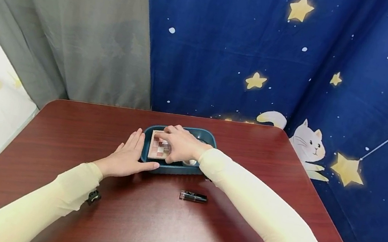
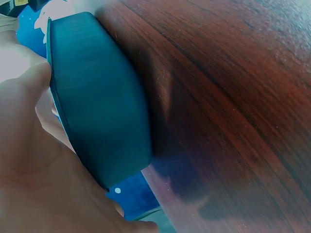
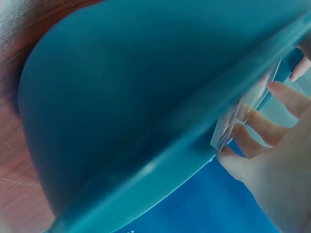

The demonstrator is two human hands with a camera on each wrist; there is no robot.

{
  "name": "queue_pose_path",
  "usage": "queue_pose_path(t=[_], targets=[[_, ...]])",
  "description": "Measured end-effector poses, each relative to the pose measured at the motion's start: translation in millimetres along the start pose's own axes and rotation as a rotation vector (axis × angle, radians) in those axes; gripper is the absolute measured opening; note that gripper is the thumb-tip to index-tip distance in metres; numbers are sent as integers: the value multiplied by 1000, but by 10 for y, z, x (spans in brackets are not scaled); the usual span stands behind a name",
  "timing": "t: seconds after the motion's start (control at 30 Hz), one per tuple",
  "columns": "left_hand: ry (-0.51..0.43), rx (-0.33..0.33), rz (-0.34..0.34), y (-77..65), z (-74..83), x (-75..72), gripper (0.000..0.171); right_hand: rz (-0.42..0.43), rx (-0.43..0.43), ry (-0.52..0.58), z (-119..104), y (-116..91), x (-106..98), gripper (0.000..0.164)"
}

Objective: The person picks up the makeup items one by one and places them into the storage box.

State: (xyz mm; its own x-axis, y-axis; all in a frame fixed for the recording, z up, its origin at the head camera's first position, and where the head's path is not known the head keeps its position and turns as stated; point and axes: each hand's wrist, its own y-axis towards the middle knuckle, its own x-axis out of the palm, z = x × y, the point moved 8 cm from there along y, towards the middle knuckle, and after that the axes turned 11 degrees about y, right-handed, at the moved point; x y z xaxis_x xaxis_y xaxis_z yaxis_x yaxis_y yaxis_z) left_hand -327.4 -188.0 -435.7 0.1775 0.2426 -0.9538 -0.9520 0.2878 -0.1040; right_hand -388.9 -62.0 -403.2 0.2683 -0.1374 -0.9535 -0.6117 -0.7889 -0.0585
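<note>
A teal plastic basket (image 1: 174,171) stands toward the table's far edge. Inside its left part is an eyeshadow palette (image 1: 156,149) with a grid of pale and brown pans. My right hand (image 1: 184,145) reaches over the basket and grips the palette, its thumb and fingers spread across the right side. From the right wrist view, the fingertips lie along the clear edge of the palette (image 3: 224,128). My left hand (image 1: 125,160) rests against the basket's left end, fingers straight and thumb along the front rim. The left wrist view shows that hand beside the basket wall (image 2: 99,102).
A black lipstick tube (image 1: 193,196) with a clear end lies on the reddish-brown table (image 1: 144,232) in front of the basket. Something white and round (image 1: 191,162) sits in the basket, partly hidden under the right hand. Grey and blue curtains (image 1: 224,57) hang behind the table.
</note>
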Motion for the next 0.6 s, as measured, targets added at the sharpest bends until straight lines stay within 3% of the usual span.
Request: queue_pose_path(t=[0.37,0.6], targets=[[8,7,-4,3,26,-10,122,-96,14,-21,9,92,166,89],[10,-8,-10,-1,8,-19,120,-112,6,-14,24,116,256,81]])
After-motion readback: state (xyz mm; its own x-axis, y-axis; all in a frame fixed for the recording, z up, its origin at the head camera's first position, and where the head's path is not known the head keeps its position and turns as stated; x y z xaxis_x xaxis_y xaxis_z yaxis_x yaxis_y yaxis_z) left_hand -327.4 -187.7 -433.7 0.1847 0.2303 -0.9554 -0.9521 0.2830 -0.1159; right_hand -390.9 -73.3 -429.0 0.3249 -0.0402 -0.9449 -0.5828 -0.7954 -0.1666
